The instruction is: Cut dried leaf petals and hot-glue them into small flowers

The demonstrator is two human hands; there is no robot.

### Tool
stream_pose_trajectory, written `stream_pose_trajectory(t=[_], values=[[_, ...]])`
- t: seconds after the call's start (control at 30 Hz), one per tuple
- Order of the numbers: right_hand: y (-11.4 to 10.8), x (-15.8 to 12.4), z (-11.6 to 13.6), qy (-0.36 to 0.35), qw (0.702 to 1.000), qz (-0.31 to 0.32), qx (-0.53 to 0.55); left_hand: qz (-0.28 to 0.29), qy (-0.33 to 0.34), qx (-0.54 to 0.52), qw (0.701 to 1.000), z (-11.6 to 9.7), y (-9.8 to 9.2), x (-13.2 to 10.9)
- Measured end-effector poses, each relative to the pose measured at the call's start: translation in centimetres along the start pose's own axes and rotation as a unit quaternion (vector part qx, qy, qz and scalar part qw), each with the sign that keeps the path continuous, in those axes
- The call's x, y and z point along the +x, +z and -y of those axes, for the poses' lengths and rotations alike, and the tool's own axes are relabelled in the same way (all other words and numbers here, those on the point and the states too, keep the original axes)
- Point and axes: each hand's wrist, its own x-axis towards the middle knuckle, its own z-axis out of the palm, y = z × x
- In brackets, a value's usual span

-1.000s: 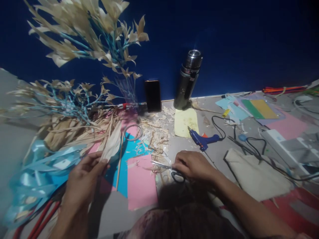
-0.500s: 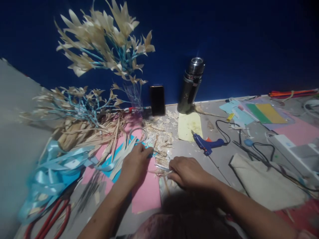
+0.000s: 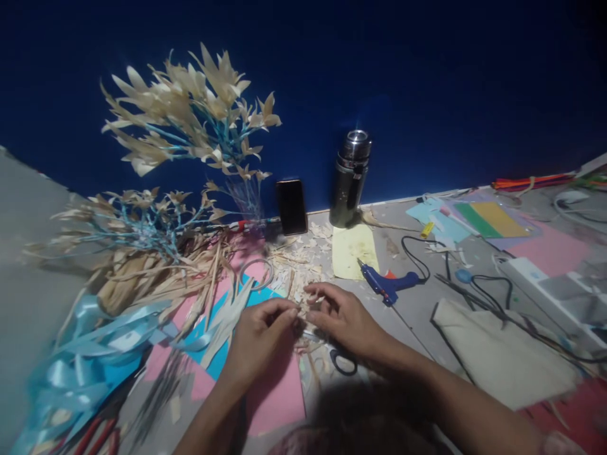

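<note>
Over the heap of pale scraps (image 3: 284,256), my left hand (image 3: 268,328) has thumb and forefinger pressed together; what they pinch, if anything, is too small to make out. Just right of it, my right hand (image 3: 344,319) has its fingers apart and curved, with nothing visible in them. A pair of scissors (image 3: 344,363) lies below the right hand, its dark handle loop showing and its blades partly covered. Under my left forearm are a pink sheet (image 3: 279,398) and a blue sheet (image 3: 222,309), with pale dried husk strips (image 3: 230,319) on top.
Dried-husk flowers (image 3: 190,139) on blue stems stand back left, near a phone (image 3: 291,207) and a thermos (image 3: 349,180). A blue glue gun (image 3: 391,284) touches a yellow note (image 3: 353,249). Blue ribbon (image 3: 80,354) and red-handled scissors (image 3: 97,436) lie left; cloth (image 3: 502,354) and cables right.
My right hand has let go of the scissors, which now rest on the table. Both hands have drawn closer together. The view has shifted slightly.
</note>
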Motion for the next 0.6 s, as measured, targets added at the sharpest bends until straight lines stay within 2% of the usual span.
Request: stream_pose_trajectory(t=[0.1, 0.17, 0.37, 0.5, 0.6], values=[[-0.2, 0.3, -0.5, -0.032, 0.993, 0.045, 0.107, 0.077, -0.059, -0.104, 0.990, -0.3, 1.7, -0.2], [-0.4, 0.5, -0.9, -0.050, 0.986, 0.053, 0.149, 0.109, -0.093, -0.162, 0.976, -0.1, 2.5, -0.3], [-0.3, 0.4, -1.7, 0.061, 0.957, -0.013, 0.282, 0.158, -0.127, -0.200, 0.959, 0.9, 3.3, -0.9], [0.1, 0.3, -2.3, 0.067, 0.946, -0.053, 0.311, 0.196, -0.138, -0.207, 0.949, 1.8, 3.9, -1.9], [0.2, 0.2, -2.6, 0.065, 0.938, -0.075, 0.332, 0.193, -0.147, -0.246, 0.938, 2.2, 4.4, -2.5]])
